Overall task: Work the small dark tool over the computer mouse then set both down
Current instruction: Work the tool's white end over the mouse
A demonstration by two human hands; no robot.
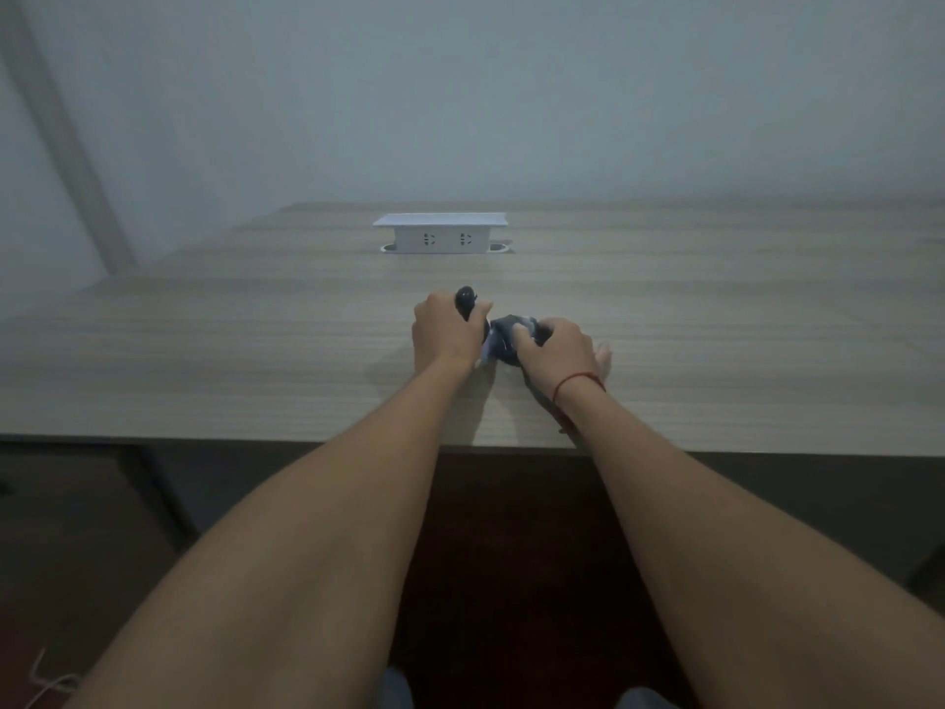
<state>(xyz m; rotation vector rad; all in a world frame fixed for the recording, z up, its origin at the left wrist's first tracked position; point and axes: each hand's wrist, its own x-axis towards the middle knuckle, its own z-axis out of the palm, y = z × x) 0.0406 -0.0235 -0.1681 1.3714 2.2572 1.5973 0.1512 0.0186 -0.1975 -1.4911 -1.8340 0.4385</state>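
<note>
Now the computer mouse (pixel 503 336) is sitting mid-table (pixel 716 324), the right hand (pixel 557 350) clutching it, while the left hand (pixel 444 332) is gripping the small dark tool (pixel 466 300) just beside it, before a white socket box (pixel 440 232).

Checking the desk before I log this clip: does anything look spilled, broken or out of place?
Nothing stands out. The left hand grips a dark object, the right hand another; the socket box sits square on the table.
</note>
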